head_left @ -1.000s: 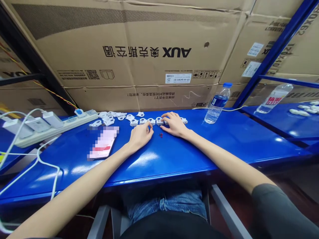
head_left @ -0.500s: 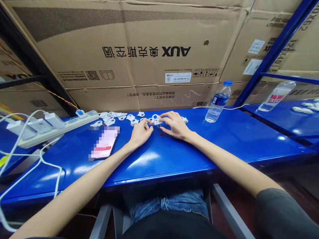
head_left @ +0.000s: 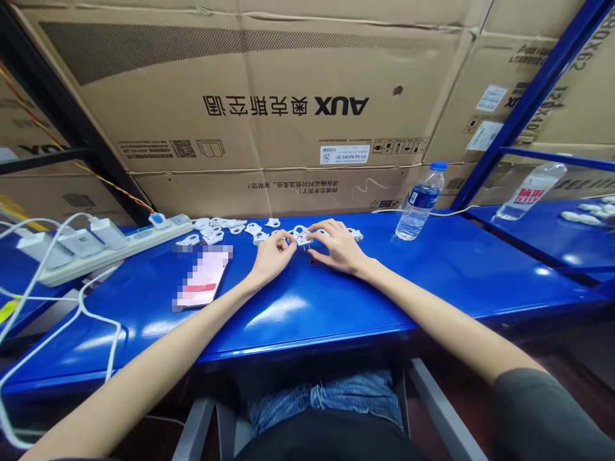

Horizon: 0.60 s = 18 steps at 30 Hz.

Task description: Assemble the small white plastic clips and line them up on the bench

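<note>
Over the back-middle of the blue table, my left hand (head_left: pixel 273 257) is closed in a pinch at the left edge of a small white plastic piece (head_left: pixel 303 241). The piece has thin metal pins at its front. Across from it, my right hand (head_left: pixel 340 248) is curved with thumb and forefinger apart; the forefinger reaches the piece's right side, and whether it touches is unclear. Just below the right thumb lies a tiny red and black part (head_left: pixel 312 262), partly hidden. Behind and beside my hands are several white ring-shaped plastic pieces (head_left: pixel 214 237), some covered by my fingers.
A phone (head_left: pixel 204 278) with a blurred screen lies left of my left arm. Further left are a power strip (head_left: pixel 139 242) with chargers and loose white cables (head_left: pixel 116 333). A water bottle (head_left: pixel 419 208) stands at right. Cardboard boxes (head_left: pixel 288 57) wall off the back.
The white piece has tilted slightly between my hands, and its pins show more. My right thumb has come down slightly over the red and black part. The whole view has shifted a little.
</note>
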Each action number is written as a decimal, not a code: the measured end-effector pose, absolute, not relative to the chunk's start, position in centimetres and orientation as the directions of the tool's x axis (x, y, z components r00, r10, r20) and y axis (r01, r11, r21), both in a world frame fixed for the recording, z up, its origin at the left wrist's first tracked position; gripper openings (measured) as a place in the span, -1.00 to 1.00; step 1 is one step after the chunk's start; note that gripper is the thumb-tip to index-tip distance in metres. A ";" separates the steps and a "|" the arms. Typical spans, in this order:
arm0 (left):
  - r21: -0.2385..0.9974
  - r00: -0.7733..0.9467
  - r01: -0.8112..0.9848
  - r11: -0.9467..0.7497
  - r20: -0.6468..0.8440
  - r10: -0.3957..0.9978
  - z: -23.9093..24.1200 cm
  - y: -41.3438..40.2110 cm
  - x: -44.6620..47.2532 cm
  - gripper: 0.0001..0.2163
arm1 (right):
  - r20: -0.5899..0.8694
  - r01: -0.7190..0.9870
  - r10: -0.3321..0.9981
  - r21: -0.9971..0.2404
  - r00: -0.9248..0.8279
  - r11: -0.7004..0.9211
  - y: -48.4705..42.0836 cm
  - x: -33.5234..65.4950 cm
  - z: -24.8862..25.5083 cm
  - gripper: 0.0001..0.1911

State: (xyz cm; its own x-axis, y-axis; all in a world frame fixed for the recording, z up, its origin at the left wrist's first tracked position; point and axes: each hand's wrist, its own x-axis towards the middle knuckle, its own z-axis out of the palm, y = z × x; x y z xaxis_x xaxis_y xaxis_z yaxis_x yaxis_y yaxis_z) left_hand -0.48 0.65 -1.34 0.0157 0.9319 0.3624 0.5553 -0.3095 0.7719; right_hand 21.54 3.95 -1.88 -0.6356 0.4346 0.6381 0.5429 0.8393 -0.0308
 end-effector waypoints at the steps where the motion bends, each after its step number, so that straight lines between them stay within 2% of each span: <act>1: 0.773 0.014 0.555 -0.309 0.362 0.932 -1.3 0.7 -0.5 -0.91 | 0.633 0.546 0.442 -0.036 -0.636 0.837 4.0 21.6 -1.9 -0.73; 9: 0.758 0.069 0.549 -0.354 0.381 0.922 -1.4 0.6 -0.4 -0.89 | 0.615 0.624 0.526 -0.070 -0.587 0.778 5.2 21.7 -2.5 -0.73; 18: 0.646 0.264 0.645 -0.409 0.313 0.912 -1.9 0.0 -0.2 -0.89 | 0.546 0.685 0.612 -0.091 -0.573 0.723 6.2 21.8 -3.0 -0.73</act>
